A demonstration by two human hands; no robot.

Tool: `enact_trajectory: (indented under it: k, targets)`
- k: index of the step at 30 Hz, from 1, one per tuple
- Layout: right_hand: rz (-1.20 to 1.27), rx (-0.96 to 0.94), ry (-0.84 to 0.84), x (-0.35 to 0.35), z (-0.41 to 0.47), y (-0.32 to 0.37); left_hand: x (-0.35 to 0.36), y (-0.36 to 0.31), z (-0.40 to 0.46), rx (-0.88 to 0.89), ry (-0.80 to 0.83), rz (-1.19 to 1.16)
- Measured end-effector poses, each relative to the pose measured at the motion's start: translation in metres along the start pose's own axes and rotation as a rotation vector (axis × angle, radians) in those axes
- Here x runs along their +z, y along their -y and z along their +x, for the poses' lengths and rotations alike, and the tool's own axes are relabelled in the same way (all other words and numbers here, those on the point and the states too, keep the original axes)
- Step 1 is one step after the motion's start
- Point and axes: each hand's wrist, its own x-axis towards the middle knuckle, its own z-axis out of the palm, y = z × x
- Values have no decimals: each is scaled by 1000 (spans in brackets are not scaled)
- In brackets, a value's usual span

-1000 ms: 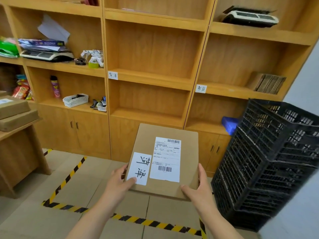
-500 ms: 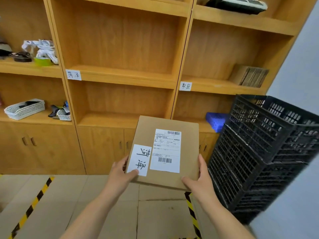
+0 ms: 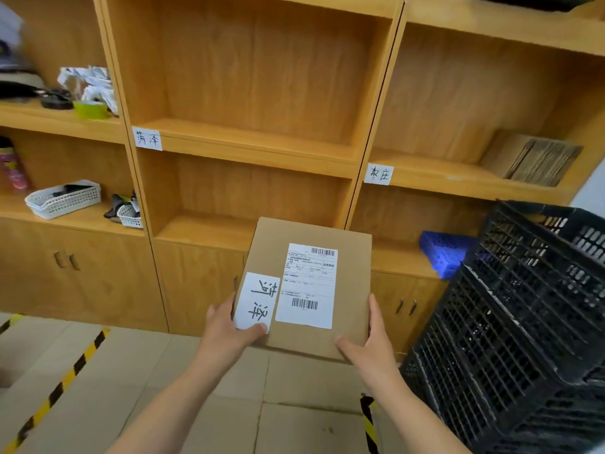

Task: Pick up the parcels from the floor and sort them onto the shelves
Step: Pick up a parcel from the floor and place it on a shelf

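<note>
I hold a flat brown cardboard parcel (image 3: 350, 276) in front of me with both hands, below the middle bay of the wooden shelves (image 3: 248, 142). It carries a white shipping label with barcodes and a handwritten white slip. My left hand (image 3: 229, 332) grips its near left corner, thumb on the slip. My right hand (image 3: 370, 345) grips the near right edge. A handwritten tag (image 3: 147, 138) marks the middle bay's upper shelf; a second tag (image 3: 378, 174) marks the right bay's shelf.
Stacked black plastic crates (image 3: 523, 322) stand close on the right. A blue object (image 3: 442, 253) and a stack of flat cardboard (image 3: 537, 158) lie in the right bay. White baskets (image 3: 65, 198) and clutter fill the left bay. Cabinet doors sit below; yellow-black tape (image 3: 59, 388) crosses the floor.
The view has come closer to the shelves and shifted right, so the middle bay looms larger. The parcel stays in both hands with the same grip.
</note>
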Motion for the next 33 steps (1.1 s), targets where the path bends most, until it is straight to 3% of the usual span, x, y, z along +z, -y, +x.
enact_trajectory:
  k: [8,15,23,33]
  targets:
    - [-29,-65,233,49,68,1,-30,27,33,-121,-183,46]
    - [-171,-151,293,124,105,19,-80,61,61,-172,-299,20]
    - [-306,-316,361,265,146,54,-198,108,129,-88,-364,66]
    - [-240,-303,336,414,204,91,-328,157,230,-88,-323,155]
